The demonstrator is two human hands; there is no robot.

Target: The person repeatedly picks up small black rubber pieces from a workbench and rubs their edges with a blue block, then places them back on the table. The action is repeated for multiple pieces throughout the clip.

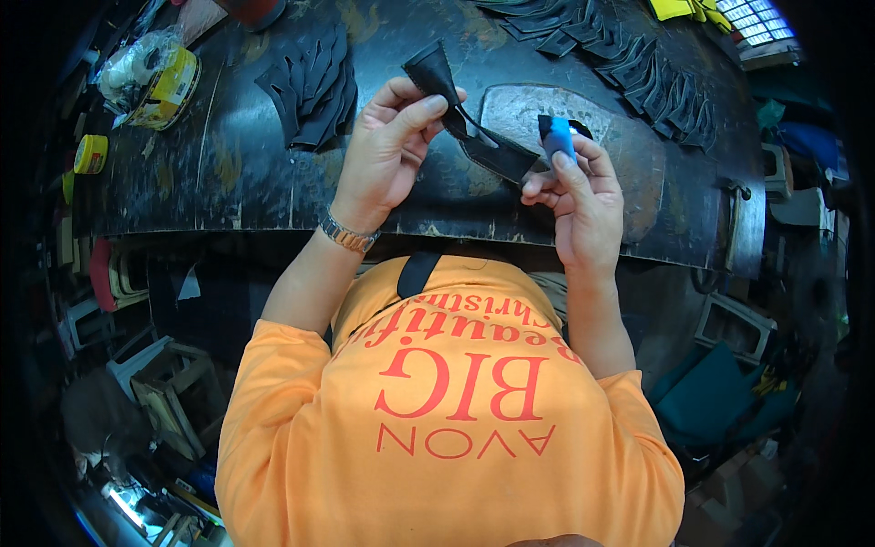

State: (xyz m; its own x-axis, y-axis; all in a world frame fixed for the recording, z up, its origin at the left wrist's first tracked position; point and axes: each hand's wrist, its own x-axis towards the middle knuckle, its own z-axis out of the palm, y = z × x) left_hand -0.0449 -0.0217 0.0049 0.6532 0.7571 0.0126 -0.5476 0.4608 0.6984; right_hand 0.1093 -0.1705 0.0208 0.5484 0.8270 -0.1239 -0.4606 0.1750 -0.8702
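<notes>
Above the near part of the table, my left hand (387, 150) pinches a black stitched leather strap piece (499, 159) between thumb and fingers. The piece is narrow and twisted in its middle, with wider flaps at both ends. Its lower right end reaches the fingertips of my right hand (588, 205). That hand is closed around a small blue lighter (559, 139) with a dark top, held upright beside the strap. No flame can be made out.
A flat grey slab (510, 102) lies on the dark worktable (228, 182) behind my hands. Stacked black leather pieces (314, 87) lie left of it, and a long row of similar pieces (638, 73) at far right. A yellow tub (164, 96) and small yellow jar (91, 154) stand at left.
</notes>
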